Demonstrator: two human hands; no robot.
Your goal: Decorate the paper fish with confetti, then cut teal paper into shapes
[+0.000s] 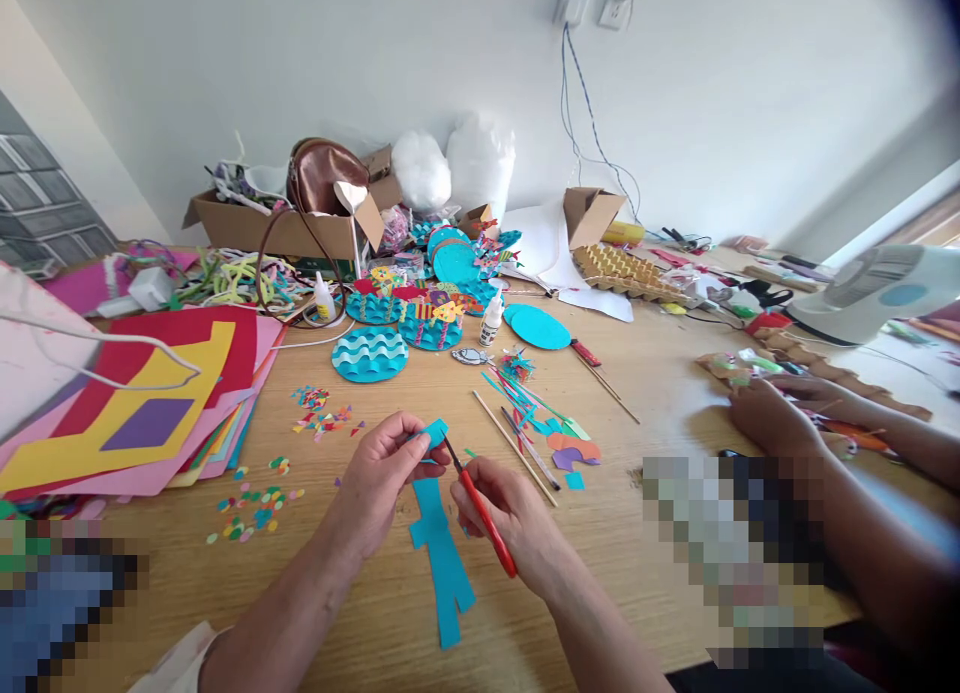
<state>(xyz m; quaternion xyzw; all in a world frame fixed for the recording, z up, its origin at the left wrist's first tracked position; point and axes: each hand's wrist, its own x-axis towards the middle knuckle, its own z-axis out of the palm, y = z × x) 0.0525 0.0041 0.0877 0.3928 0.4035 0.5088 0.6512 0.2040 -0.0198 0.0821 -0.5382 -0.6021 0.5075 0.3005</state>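
Pinched in my left hand is a small piece of blue paper. My right hand is wrapped round red-handled scissors, whose blades touch the edge of that piece. Below my hands, longer blue paper strips lie on the wooden table. Paper scraps in orange and purple and thin sticks lie to the right of my hands. Small coloured paper dots are scattered to the left.
Coloured sheets are stacked at the left. Blue wavy discs, glue bottles and a cardboard box stand farther back. Another person's hands work at the right, near egg-carton pieces.
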